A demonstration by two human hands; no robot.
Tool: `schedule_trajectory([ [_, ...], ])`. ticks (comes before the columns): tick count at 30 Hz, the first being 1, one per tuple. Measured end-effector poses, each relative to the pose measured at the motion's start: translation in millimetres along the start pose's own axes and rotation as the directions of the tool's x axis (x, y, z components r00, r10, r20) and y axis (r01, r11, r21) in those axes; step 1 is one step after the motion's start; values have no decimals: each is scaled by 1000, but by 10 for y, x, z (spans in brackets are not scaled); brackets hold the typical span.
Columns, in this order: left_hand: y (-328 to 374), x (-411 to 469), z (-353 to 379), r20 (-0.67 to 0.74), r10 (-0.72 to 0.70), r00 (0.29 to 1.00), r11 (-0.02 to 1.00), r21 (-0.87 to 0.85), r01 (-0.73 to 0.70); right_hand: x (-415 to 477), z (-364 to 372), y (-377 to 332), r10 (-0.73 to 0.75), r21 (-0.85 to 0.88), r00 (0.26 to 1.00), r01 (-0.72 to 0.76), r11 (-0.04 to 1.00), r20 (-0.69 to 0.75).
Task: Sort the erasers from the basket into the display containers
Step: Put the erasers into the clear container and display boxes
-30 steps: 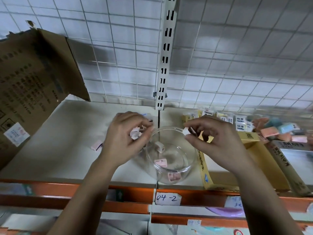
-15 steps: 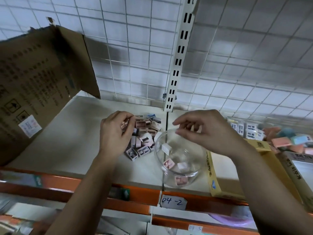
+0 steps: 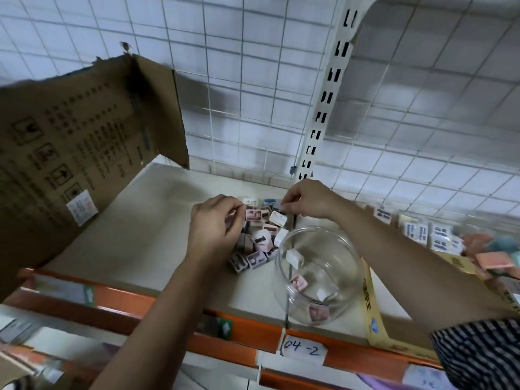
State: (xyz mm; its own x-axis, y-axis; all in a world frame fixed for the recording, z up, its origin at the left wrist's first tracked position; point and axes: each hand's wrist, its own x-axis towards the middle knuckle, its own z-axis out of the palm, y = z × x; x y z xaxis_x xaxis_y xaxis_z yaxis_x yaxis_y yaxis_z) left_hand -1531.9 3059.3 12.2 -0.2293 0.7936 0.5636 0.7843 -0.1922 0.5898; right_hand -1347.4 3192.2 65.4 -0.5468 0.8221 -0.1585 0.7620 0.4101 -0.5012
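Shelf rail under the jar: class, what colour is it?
The shelf rail is orange, shown best in the head view.

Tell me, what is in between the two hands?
The pile of little erasers lies on the shelf between the left hand and the right hand, seen in the head view. The clear jar stands nearer, not between them.

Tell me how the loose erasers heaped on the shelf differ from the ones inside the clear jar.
The heap of erasers holds many, stacked against one another; the erasers in the jar are few and lie apart. The heap sits on the open shelf with the left hand and right hand at it; the jar's erasers lie behind clear walls, untouched. Both are small wrapped blocks, mostly pink and white.
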Motion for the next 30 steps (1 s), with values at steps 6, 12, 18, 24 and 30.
schedule_trajectory([
  [6,-20,20,13,27,17,999,999,37,-18,10,26,57,22,57,999,-20,998,-27],
  [12,13,69,-9,82,61,995,994,81,-68,-91,21,168,18,115,997,-10,993,-70],
  [18,-9,202,-35,143,111,983,986,107,-127,-168,15,156,-74,70,997,74,995,4],
  [24,-116,164,44,148,120,982,984,116,-137,-132,118,125,-111,-38,993,109,993,-40],
  [30,-121,113,8,165,154,974,984,64,-167,-235,-22,205,0,165,988,25,986,-151],
])
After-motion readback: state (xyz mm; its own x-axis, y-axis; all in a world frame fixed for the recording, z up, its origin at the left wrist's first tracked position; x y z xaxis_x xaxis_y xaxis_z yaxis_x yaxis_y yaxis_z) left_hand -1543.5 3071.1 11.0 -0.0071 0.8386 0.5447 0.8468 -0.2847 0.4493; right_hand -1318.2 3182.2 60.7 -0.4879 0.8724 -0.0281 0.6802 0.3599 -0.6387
